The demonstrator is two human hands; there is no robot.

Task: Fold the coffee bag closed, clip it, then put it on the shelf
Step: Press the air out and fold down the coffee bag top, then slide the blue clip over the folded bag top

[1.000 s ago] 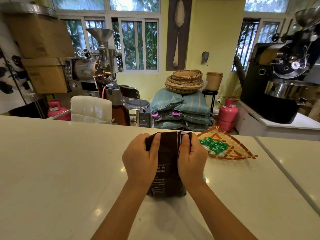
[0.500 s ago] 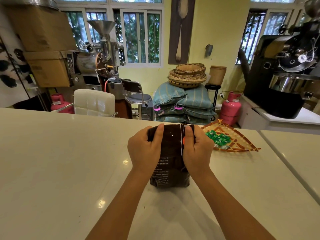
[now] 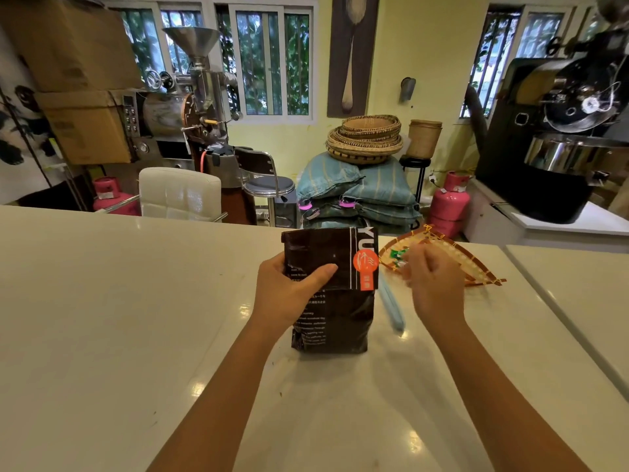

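A dark brown coffee bag [image 3: 335, 321] with an orange label stands upright on the white counter [image 3: 102, 318], its top flap folded down toward me. My left hand [image 3: 289, 294] grips the bag's left side, with the thumb pressing the folded flap. My right hand [image 3: 434, 284] is off the bag, to its right, with curled fingers. It is blurred. A long light-blue clip [image 3: 391, 304], also blurred, slants between the bag and that hand, its far end at my fingertips. No shelf is identifiable in view.
A woven triangular tray [image 3: 476, 270] holding green packets sits on the counter behind my right hand. A seam [image 3: 561, 318] splits the counter on the right. Beyond the counter are a white chair [image 3: 180, 192], roasting machines, stacked sacks and pink gas cylinders.
My right hand let go of the bag's top and moved right to the blue clip. The flap now lies folded down, held by my left hand alone.
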